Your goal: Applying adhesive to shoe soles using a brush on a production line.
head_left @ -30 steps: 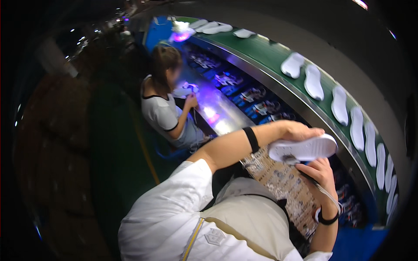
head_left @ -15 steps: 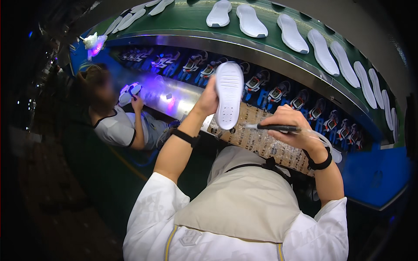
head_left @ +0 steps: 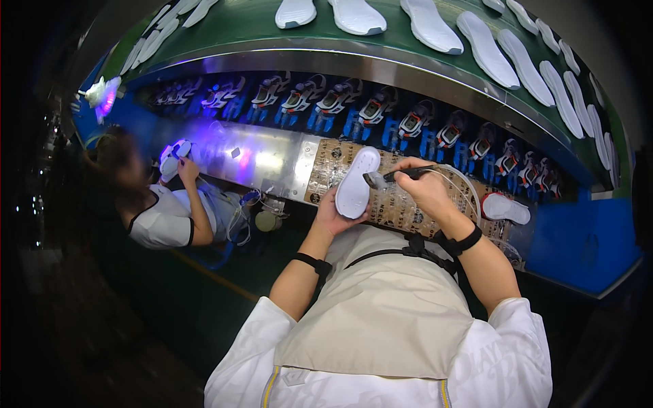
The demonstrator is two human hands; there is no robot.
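Observation:
In my left hand (head_left: 330, 216) is a white shoe sole (head_left: 357, 182). The fingers wrap its lower end, and a raised rim runs round the face turned up. My right hand (head_left: 427, 189) grips a brush (head_left: 407, 174) with a black handle and a thin clear tube trailing from it. Its bristle tip is at the sole's right edge; whether it touches cannot be made out. Below both hands lies a bench top (head_left: 325, 178) covered with printed brown paper under clear tape.
A red-edged white sole (head_left: 505, 208) rests at the bench's right end. Behind stands a row of clamp-like devices (head_left: 374, 109), beneath a green conveyor (head_left: 265, 28) carrying several white soles (head_left: 488, 49). At left, a seated person (head_left: 163, 214) handles a shoe part under violet light.
The sole has come lower and turned from its ridged, dotted face to its rimmed face. The brush, previously apart from the sole, is now at its edge. The whole view has shifted.

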